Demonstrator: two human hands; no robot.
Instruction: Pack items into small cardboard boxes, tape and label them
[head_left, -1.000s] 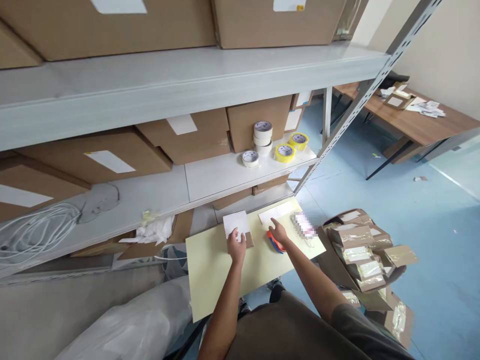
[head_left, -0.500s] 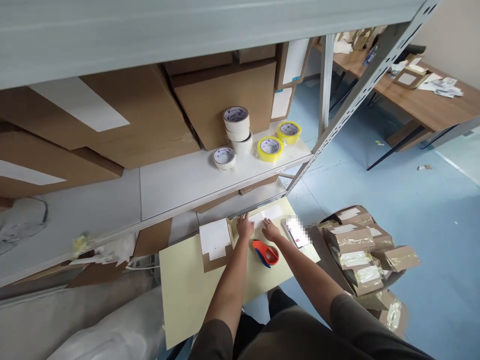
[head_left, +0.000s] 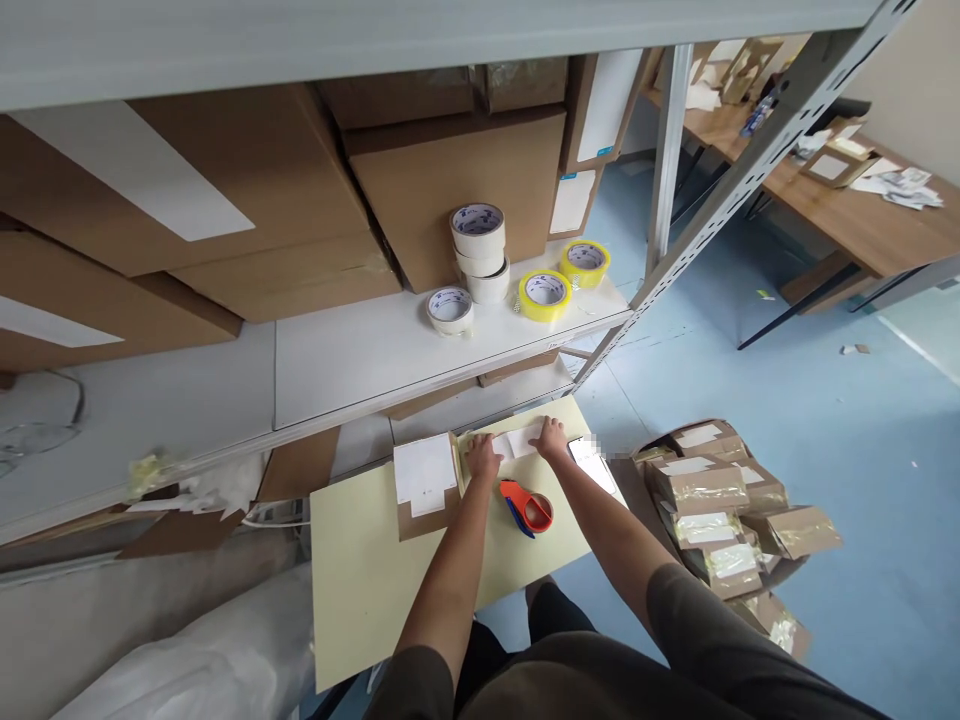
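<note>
A creased white sheet of paper (head_left: 519, 442) lies on a pale yellow table (head_left: 360, 580) between my hands. My left hand (head_left: 484, 458) rests on its left end, fingers spread. At the right end, my right hand (head_left: 551, 440) touches the sheet with thumb and fingers apart. Just below the sheet sits an orange and blue tape dispenser (head_left: 527, 508). A cardboard piece with a white label (head_left: 426, 485) lies left of my left hand. Beside my right wrist is a phone (head_left: 592, 465) with a bright screen, partly blurred out.
A shelf edge (head_left: 450, 375) runs behind the table, holding white tape rolls (head_left: 478, 240), yellow tape rolls (head_left: 544, 296) and large cartons (head_left: 457, 190). A metal post (head_left: 720, 210) rises at right. Taped small boxes (head_left: 712, 500) are heaped on the floor at right.
My right hand has moved right, from the middle of the paper to its right end. My left hand stays at the left end. The view has shifted slightly.
</note>
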